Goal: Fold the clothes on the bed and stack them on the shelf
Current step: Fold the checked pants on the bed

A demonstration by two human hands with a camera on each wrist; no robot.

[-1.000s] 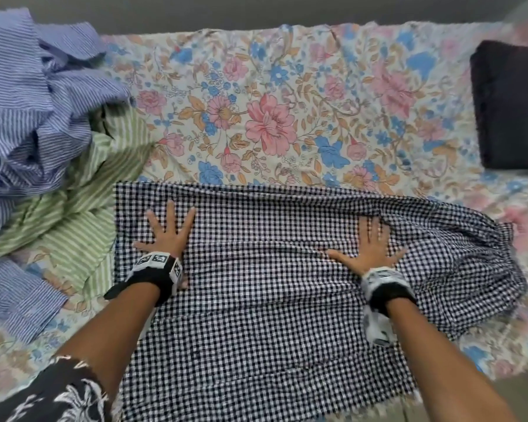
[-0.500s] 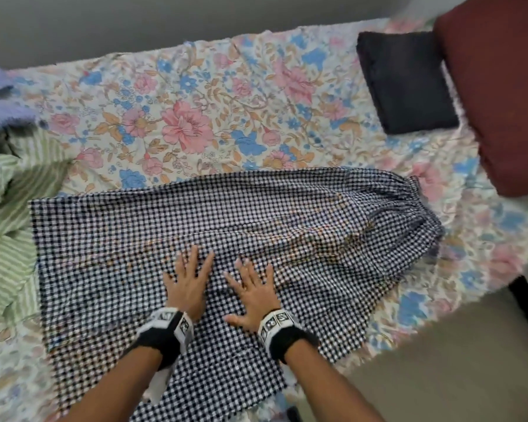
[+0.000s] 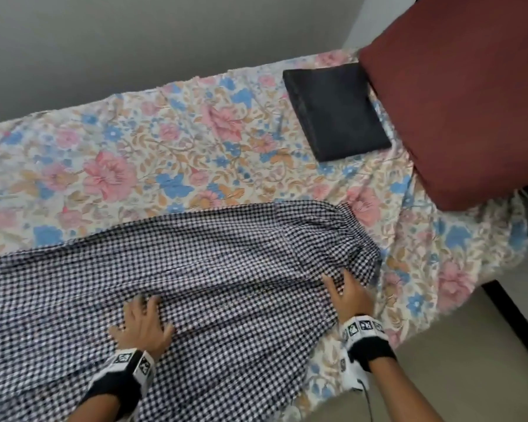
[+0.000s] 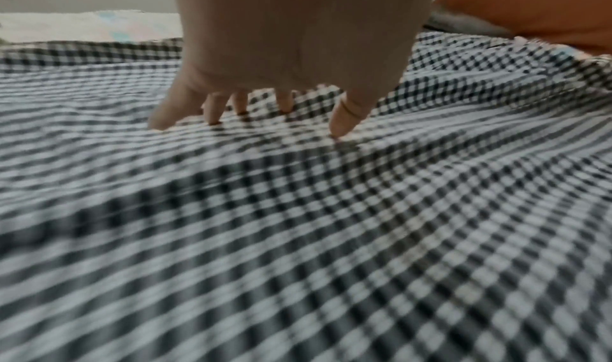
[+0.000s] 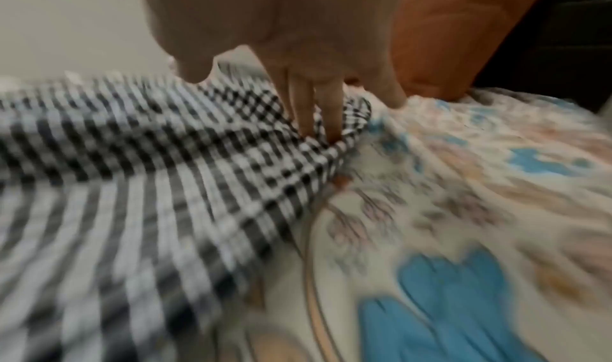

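Broadly, the bed with its pink-and-blue floral sheet fills the head view, a maroon cushion at 2 o'clock. Across 7 to 3 o'clock lies the black-and-white gingham garment. A dark folded cloth sits at 1 o'clock. The left hand presses flat, fingers spread wide, mid-garment; the right hand rests with straight fingers at its gathered end.
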